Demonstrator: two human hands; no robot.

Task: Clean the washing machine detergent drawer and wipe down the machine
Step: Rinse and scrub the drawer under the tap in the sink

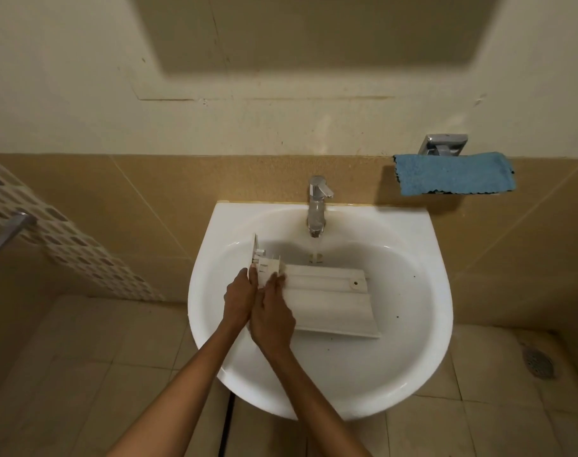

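Two hands work over the near-left part of the bowl.

- Left hand (pixel 239 298): grips the front end of the detergent drawer (pixel 330 301), fingers curled round the edge just behind its front panel (pixel 255 255).
- Right hand (pixel 272 319): lies on the drawer, touching the left hand, fingers bent forward onto the ribbed section. A pale blurred patch sits at its fingertips. We cannot tell whether that is a pad, foam or plastic, nor whether the hand pinches anything.
- Drawer: lies across the washbasin (pixel 413 374), broad face up. The panel end is at the left, raised against the bowl wall. The far end is right of centre.
- Dark specks dot the bowl on the right.

Step, as we judge it: scrubbing the drawer's front corner. The machine is not in view, so the wipe-down is yet to come.

Method notes:
- Keep the left grip on the drawer body, not on the panel's small pegs, which look easy to snap.
- Use short strokes into the ribs and recesses, where residue likely collects.
- Wet plastic will be slippery, so we keep the drawer low in the bowl.
- Turn the scrubbed part under the faucet (pixel 317 206) to rinse. A faint stream seems to fall from it, though we are not certain.

A blue microfibre cloth (pixel 452 174) is draped from a chrome wall holder (pixel 442 145) up right, well apart from the hands. We would keep it dry for the machine.
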